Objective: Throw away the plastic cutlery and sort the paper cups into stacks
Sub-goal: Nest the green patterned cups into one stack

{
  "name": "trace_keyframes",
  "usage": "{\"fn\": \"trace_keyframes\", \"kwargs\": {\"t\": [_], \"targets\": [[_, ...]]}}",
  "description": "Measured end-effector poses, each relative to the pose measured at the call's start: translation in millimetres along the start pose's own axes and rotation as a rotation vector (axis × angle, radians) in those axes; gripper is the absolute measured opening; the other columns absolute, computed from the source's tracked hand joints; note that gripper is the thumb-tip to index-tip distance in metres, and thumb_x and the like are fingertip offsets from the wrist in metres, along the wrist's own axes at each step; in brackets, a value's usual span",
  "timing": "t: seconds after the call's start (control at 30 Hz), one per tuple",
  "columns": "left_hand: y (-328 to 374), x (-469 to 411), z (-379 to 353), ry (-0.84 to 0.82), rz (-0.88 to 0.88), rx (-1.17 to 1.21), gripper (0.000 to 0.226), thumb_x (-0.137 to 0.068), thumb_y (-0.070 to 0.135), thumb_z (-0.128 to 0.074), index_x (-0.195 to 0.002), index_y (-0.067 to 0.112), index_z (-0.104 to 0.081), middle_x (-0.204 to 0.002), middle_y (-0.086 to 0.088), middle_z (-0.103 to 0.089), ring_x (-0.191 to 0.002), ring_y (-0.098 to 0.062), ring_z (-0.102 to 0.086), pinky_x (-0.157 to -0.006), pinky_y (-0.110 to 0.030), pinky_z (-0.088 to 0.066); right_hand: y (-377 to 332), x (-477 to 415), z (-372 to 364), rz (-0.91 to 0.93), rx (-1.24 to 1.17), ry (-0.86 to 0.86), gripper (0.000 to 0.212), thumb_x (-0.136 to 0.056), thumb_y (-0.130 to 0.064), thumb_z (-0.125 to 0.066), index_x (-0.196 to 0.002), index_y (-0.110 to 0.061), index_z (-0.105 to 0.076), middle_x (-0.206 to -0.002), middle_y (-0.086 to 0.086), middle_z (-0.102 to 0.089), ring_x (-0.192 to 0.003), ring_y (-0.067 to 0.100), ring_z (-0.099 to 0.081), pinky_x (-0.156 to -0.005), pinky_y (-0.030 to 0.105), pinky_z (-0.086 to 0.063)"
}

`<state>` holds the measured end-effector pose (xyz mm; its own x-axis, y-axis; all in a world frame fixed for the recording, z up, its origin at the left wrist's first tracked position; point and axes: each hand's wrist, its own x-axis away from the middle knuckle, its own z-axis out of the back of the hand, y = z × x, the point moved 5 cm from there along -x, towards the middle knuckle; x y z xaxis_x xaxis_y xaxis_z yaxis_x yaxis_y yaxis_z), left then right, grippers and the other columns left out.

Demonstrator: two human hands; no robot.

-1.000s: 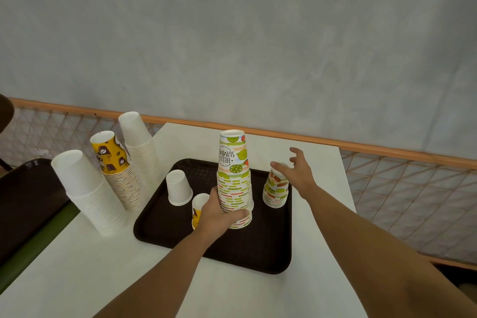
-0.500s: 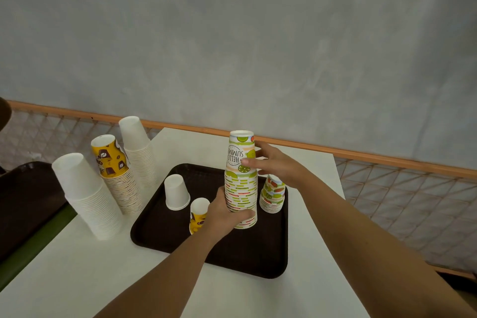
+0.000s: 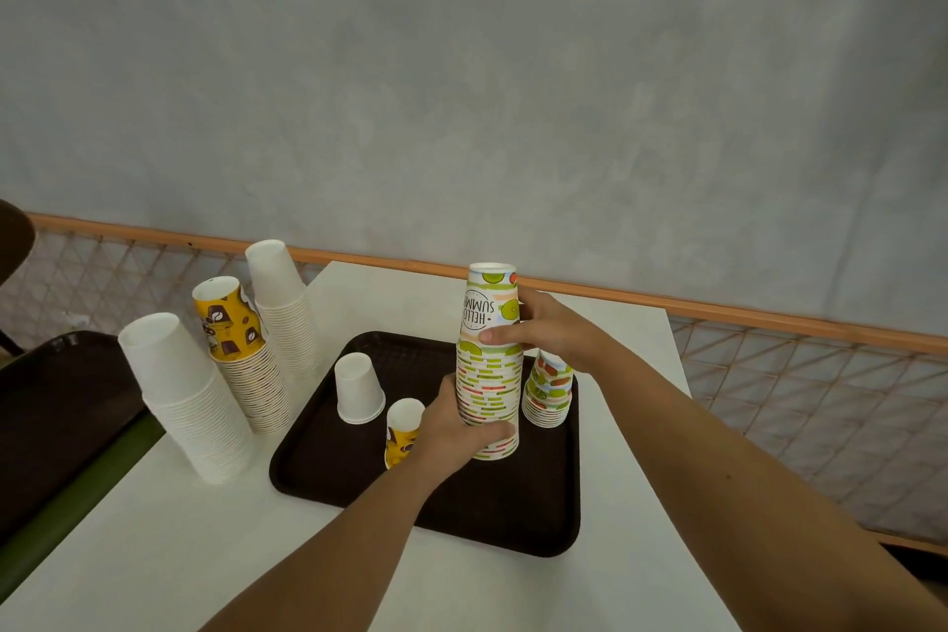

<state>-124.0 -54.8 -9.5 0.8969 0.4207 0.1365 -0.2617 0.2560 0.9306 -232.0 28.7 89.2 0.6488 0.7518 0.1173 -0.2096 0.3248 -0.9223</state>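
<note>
A tall stack of upside-down green-and-orange "Hello Summer" cups [image 3: 490, 364] stands on the dark brown tray [image 3: 513, 508]. My left hand [image 3: 454, 431] grips the stack near its base. My right hand [image 3: 549, 331] grips the stack near the top, fingers curled round it. Behind my right wrist stands a shorter stack of the same pattern [image 3: 549, 395]. One small white cup [image 3: 358, 388] and a yellow cup [image 3: 402, 431] stand upside down on the tray's left part. No plastic cutlery is in view.
On the white table [image 3: 631, 580] left of the tray stand three tall stacks: white cups [image 3: 190, 395], yellow coffee-print cups [image 3: 241, 349] and white cups [image 3: 282, 303]. Another dark tray [image 3: 46, 405] lies at far left. A mesh fence with an orange rail [image 3: 769, 313] borders the table.
My right hand moved left from the short stack and took hold of the tall stack's upper part. My left hand stayed at the base.
</note>
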Motion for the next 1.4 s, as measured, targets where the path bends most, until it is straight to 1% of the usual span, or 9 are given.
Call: {"fn": "trace_keyframes", "kwargs": {"t": [0.1,0.27,0.43,0.57,0.7,0.9,1.07,1.23,1.4], "targets": [[-0.6,1.1,0.5,0.003,-0.006,-0.003,0.078,-0.067,0.023,-0.082,-0.132,0.021,-0.037,-0.125,0.001,-0.057,-0.116,-0.015,-0.055,-0.098,-0.029,-0.044,-4.0,0.8,0.5,0.014,-0.019,0.014,0.054,-0.079,-0.021,-0.073,-0.127,-0.021,-0.050,-0.124,0.000,-0.061,-0.106,0.018,-0.060,-0.083,0.030,-0.051],[-2.9,2.4,0.0,-0.003,-0.004,-0.011,0.079,-0.067,0.023,-0.082,-0.132,0.021,-0.037,-0.126,0.001,-0.056,-0.117,-0.015,-0.054,-0.100,-0.031,-0.044,-9.7,-1.0,4.6,0.023,-0.031,0.041,0.052,-0.078,-0.026,-0.074,-0.125,-0.024,-0.051,-0.119,-0.003,-0.062,-0.106,0.018,-0.061,-0.082,0.031,-0.052],[-5.2,1.7,-1.6,-0.011,0.013,-0.029,0.081,-0.068,0.024,-0.082,-0.134,0.020,-0.035,-0.128,0.001,-0.054,-0.121,-0.017,-0.052,-0.104,-0.036,-0.043,-19.4,-2.3,10.0,0.042,-0.068,0.067,0.051,-0.078,-0.026,-0.074,-0.122,-0.026,-0.050,-0.113,-0.006,-0.062,-0.100,0.014,-0.062,-0.072,0.026,-0.053],[-9.8,1.7,-1.6,-0.004,0.021,-0.020,0.079,-0.066,0.024,-0.083,-0.131,0.020,-0.037,-0.127,0.001,-0.056,-0.120,-0.017,-0.053,-0.104,-0.037,-0.044,-28.4,-2.0,17.7,0.085,-0.118,0.106,0.054,-0.077,-0.022,-0.075,-0.126,-0.022,-0.050,-0.117,0.000,-0.064,-0.103,0.018,-0.063,-0.079,0.033,-0.055],[-12.7,2.4,-2.3,-0.002,0.026,-0.007,0.079,-0.066,0.023,-0.083,-0.131,0.020,-0.038,-0.127,0.001,-0.056,-0.118,-0.017,-0.054,-0.104,-0.037,-0.044,-42.7,0.4,29.5,0.160,-0.159,0.167,0.051,-0.078,-0.019,-0.074,-0.124,-0.019,-0.052,-0.117,0.001,-0.065,-0.103,0.018,-0.064,-0.080,0.034,-0.056],[-13.9,3.7,-0.9,0.010,0.019,-0.002,0.077,-0.067,0.022,-0.082,-0.129,0.019,-0.038,-0.123,0.002,-0.057,-0.115,-0.015,-0.055,-0.100,-0.031,-0.045,-45.7,2.1,58.8,0.226,-0.309,0.338,0.053,-0.077,-0.013,-0.074,-0.126,-0.014,-0.051,-0.118,0.005,-0.065,-0.104,0.021,-0.065,-0.085,0.038,-0.055],[-12.8,2.7,2.0,0.019,0.019,0.002,0.078,-0.068,0.021,-0.082,-0.131,0.019,-0.037,-0.123,0.002,-0.057,-0.116,-0.017,-0.055,-0.101,-0.032,-0.045,-12.5,-1.5,75.8,0.160,-0.326,0.473,0.058,-0.074,-0.016,-0.078,-0.125,-0.015,-0.051,-0.120,0.004,-0.063,-0.107,0.023,-0.063,-0.090,0.043,-0.053],[-7.7,0.3,3.5,0.039,0.011,0.000,0.078,-0.067,0.021,-0.082,-0.132,0.018,-0.038,-0.123,0.002,-0.057,-0.115,-0.016,-0.055,-0.101,-0.032,-0.044,27.8,0.6,71.8,0.070,-0.268,0.631,0.061,-0.074,-0.016,-0.078,-0.125,-0.012,-0.046,-0.117,0.002,-0.058,-0.105,0.018,-0.057,-0.088,0.032,-0.048],[-9.0,-3.4,6.3,0.052,0.020,0.023,0.079,-0.066,0.020,-0.083,-0.131,0.020,-0.038,-0.123,0.002,-0.057,-0.117,-0.017,-0.054,-0.102,-0.035,-0.044,72.8,-1.0,56.2,-0.056,-0.155,0.628,0.065,-0.075,-0.017,-0.078,-0.128,-0.010,-0.041,-0.125,0.009,-0.057,-0.114,0.026,-0.056,-0.096,0.040,-0.048]]}}
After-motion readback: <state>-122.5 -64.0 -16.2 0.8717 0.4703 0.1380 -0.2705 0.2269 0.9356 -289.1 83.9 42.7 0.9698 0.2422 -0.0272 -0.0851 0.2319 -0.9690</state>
